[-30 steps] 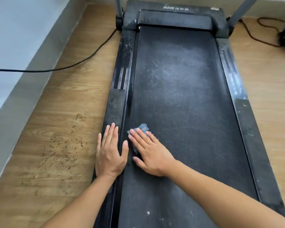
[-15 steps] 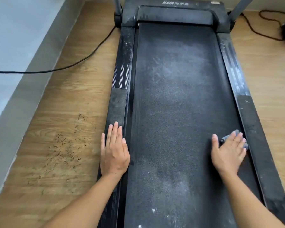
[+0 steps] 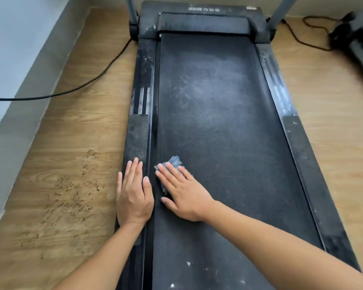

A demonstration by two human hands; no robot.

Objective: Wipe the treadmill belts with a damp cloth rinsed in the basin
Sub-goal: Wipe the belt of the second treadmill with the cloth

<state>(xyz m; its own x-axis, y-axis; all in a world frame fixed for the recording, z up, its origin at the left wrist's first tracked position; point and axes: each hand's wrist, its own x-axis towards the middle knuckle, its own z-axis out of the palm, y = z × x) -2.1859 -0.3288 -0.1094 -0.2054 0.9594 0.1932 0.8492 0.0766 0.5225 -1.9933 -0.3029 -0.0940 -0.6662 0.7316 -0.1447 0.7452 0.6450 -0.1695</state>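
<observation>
Right hand (image 3: 184, 195) flat on blue cloth (image 3: 174, 161), grip spread, fingers straight, pressing it onto treadmill belt (image 3: 218, 122) at the belt's left edge, near end. Cloth bunched, part sticking out past fingertips. Left hand (image 3: 133, 195) palm down on left side rail (image 3: 137, 132), grip flat, fingers together, holding nothing. Dusty pale patch mid-belt. Black cable (image 3: 82, 86) lies on wood floor (image 3: 71, 143) at left.
</observation>
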